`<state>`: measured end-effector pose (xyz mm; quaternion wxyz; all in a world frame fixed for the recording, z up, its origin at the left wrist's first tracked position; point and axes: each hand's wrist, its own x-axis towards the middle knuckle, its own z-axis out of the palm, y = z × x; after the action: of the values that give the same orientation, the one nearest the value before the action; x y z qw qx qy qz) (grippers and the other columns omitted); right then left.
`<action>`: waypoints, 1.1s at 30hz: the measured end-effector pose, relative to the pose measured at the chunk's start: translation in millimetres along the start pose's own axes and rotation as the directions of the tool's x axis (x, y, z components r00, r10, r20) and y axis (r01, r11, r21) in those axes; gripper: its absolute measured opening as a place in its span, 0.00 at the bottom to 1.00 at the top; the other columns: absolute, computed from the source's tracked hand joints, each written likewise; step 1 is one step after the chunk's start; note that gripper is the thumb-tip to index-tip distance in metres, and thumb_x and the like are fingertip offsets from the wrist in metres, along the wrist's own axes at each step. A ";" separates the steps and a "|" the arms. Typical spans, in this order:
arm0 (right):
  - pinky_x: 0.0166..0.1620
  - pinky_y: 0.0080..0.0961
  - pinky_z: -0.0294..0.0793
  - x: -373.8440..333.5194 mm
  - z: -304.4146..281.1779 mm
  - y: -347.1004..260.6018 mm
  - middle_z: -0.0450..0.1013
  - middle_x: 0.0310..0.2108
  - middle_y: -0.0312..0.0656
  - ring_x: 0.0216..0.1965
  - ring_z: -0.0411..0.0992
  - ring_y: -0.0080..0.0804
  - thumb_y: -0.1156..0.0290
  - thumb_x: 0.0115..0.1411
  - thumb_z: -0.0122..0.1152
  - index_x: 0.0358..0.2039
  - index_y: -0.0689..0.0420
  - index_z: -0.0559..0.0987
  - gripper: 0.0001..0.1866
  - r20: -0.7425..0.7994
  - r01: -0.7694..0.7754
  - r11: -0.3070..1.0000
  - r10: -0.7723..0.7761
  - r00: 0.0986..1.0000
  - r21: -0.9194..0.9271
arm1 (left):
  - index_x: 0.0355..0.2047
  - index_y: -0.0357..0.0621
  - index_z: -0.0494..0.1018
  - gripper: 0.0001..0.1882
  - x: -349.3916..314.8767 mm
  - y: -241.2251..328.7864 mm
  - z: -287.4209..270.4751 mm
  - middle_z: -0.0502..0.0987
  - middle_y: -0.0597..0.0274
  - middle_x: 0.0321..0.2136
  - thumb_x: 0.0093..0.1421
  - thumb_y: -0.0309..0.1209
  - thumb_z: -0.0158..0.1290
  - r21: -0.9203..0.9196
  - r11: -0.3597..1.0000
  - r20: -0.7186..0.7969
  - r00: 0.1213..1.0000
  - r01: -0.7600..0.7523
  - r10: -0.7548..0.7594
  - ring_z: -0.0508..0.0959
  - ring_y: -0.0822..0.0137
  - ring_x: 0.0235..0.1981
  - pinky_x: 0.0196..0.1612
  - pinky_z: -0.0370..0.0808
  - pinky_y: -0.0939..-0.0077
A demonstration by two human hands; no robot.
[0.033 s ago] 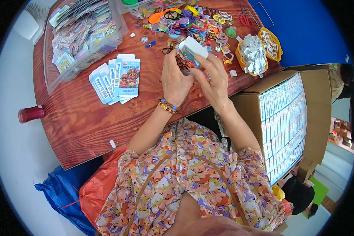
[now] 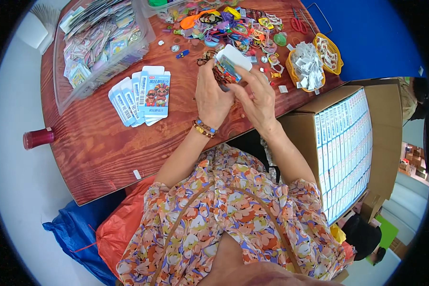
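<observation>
Over the middle of the table, my left hand (image 2: 213,97) is closed around a small, colourful printed carton (image 2: 227,67) with a white flap standing up at its far end. Brown beads or cord (image 2: 206,59) show beside the fingers; whether they are held too, I cannot make out. My right hand (image 2: 260,97) grips the carton's right side, fingers on the flap side and thumb toward the near end. The carton's contents are hidden. To the left lies a fanned stack of flat light-blue cartons (image 2: 156,95) with cartoon figures.
A clear bin (image 2: 66,97) of packets stands back left. Small plastic trinkets (image 2: 238,29) pile up at the back, near red scissors (image 2: 298,25). Yellow baskets (image 2: 291,64) hold white slips and small pieces. On the right, a cardboard box (image 2: 304,131) is packed with cartons.
The fingers and thumb of my right hand have shifted very slightly against the carton. My left hand and the things on the table look the same.
</observation>
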<state>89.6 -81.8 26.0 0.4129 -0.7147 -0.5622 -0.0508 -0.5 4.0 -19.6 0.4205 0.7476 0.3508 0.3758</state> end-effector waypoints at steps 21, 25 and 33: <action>0.49 0.25 0.74 26.3 -47.1 27.5 0.75 0.48 0.43 0.45 0.75 0.28 0.77 0.61 0.63 0.45 0.63 0.77 0.12 0.376 -0.223 0.829 0.017 0.926 0.512 | 0.56 0.40 0.69 0.24 6.7 -0.3 -63.6 0.78 0.59 0.41 0.59 0.21 0.59 -0.590 0.789 0.422 0.898 0.172 0.120 0.81 0.71 0.42 0.41 0.79 0.78; 0.49 0.25 0.74 25.1 -46.2 16.8 0.75 0.48 0.44 0.48 0.74 0.28 0.76 0.61 0.63 0.42 0.64 0.79 0.09 0.419 -0.277 0.824 0.054 0.906 0.493 | 0.54 0.40 0.68 0.23 4.9 -1.4 -63.4 0.78 0.61 0.39 0.58 0.20 0.60 -0.535 0.807 0.506 0.860 0.250 0.070 0.82 0.72 0.39 0.41 0.80 0.78; 0.46 0.23 0.74 24.3 -40.9 14.7 0.77 0.42 0.37 0.42 0.73 0.21 0.76 0.65 0.59 0.41 0.62 0.79 0.06 0.451 -0.444 0.703 0.194 0.871 0.555 | 0.53 0.38 0.70 0.23 -10.2 0.1 -62.4 0.76 0.60 0.46 0.57 0.20 0.61 -0.529 0.819 0.446 0.894 0.221 0.047 0.82 0.70 0.41 0.42 0.81 0.75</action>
<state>126.9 -90.2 58.0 0.5245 -0.6135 -0.4754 0.3500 -58.8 18.2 0.5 0.7085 0.6361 0.1538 0.2641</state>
